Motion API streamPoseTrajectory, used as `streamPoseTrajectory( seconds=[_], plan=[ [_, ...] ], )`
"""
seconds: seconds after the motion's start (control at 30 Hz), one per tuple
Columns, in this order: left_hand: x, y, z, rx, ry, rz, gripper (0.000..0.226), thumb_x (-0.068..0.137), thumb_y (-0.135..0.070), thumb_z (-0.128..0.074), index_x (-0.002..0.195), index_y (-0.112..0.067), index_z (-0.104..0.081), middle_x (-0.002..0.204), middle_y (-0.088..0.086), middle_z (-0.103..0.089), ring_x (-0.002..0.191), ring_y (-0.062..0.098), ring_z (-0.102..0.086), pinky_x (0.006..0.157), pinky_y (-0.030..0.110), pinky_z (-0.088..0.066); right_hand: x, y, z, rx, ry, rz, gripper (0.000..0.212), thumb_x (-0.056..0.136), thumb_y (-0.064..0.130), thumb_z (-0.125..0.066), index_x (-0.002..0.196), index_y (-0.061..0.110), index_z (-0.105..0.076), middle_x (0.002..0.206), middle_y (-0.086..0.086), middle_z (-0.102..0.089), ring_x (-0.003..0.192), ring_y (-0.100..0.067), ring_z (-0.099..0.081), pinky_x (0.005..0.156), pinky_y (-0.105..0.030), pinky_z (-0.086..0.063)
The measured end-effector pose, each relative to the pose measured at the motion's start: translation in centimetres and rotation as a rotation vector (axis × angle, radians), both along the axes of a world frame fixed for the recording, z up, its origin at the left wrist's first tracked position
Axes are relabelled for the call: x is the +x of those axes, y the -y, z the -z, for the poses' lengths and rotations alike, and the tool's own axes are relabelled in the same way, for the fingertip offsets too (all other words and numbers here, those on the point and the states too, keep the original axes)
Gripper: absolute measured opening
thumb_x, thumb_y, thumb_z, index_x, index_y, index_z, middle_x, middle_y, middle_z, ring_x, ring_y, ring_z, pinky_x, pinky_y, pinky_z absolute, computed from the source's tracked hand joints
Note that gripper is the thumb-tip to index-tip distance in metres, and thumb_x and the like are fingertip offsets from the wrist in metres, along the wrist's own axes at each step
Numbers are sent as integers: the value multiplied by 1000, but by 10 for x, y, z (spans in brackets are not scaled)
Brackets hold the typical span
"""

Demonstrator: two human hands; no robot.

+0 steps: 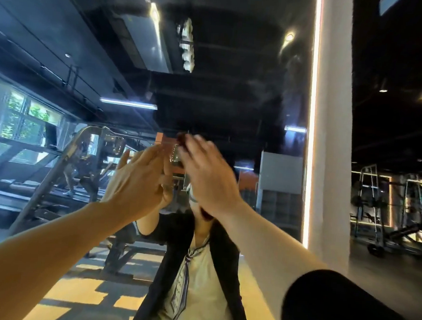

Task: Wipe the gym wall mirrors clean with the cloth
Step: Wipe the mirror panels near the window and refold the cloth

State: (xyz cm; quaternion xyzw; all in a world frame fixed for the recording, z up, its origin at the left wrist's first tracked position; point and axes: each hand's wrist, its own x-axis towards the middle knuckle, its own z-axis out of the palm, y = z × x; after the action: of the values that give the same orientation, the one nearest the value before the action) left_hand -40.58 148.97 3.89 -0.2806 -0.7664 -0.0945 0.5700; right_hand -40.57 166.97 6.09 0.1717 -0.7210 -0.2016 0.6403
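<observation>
The wall mirror (208,98) fills most of the view and reflects me and the gym behind. My right hand (204,174) lies flat against the glass at face height, fingers straight, pressing a dark maroon cloth (181,137) that shows only past the fingertips and under the wrist. The hand is blurred by motion. My left hand (134,177) is raised beside it, to the left, fingers straight and spread, palm toward the glass and holding nothing. Whether it touches the mirror I cannot tell.
A lit vertical strip (312,116) marks the mirror's right edge, next to a white pillar (334,142). Beyond the pillar stand weight racks (375,207). Treadmills (56,170) and windows appear as reflections at the left.
</observation>
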Motion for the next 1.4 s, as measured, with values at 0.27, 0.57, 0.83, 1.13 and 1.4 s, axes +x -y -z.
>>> streamPoseTrajectory(
  seconds=[0.27, 0.57, 0.83, 1.13, 1.4],
  plan=[
    [-19, -9, -23, -123, -81, 23, 69, 79, -16, -76, 142, -4, -50, 146, 12, -51, 132, 30, -51, 118, 58, -23, 39, -111, -44, -685, -298, 101, 43, 105, 24, -39, 142, 5, -49, 151, -18, -43, 145, -38, -31, 119, -56, -26],
    [-49, -58, -117, 54, -449, 238, 31, 93, -13, -61, 124, -12, -66, 127, 6, -66, 121, 27, -58, 117, 53, -29, -1, -43, -112, -66, -253, -21, 42, 101, 18, -52, 141, 5, -53, 148, -16, -50, 139, -32, -44, 119, -48, -32],
    [-56, -75, -232, 164, -520, 255, 22, 91, -20, -53, 104, -13, -70, 109, 8, -68, 102, 29, -61, 113, 46, -23, 10, -91, -168, -492, -423, -86, 55, 99, 23, -38, 147, -3, -42, 152, -25, -40, 144, -38, -34, 121, -49, -25],
    [-42, -83, -249, 145, -436, 288, 26, 89, -7, -66, 114, -5, -71, 115, 8, -70, 103, 28, -64, 119, 58, -22, 29, -100, -170, -516, -343, -27, 49, 99, 21, -44, 143, -1, -50, 151, -23, -43, 143, -39, -37, 120, -56, -29],
    [-27, -63, -262, 148, -235, 318, 36, 85, -10, -61, 119, -1, -69, 124, 15, -66, 113, 29, -54, 122, 52, -16, 32, -101, -230, -760, -386, -74, 46, 98, 9, -55, 143, 4, -47, 150, -20, -43, 139, -37, -42, 115, -54, -36]
  ],
)
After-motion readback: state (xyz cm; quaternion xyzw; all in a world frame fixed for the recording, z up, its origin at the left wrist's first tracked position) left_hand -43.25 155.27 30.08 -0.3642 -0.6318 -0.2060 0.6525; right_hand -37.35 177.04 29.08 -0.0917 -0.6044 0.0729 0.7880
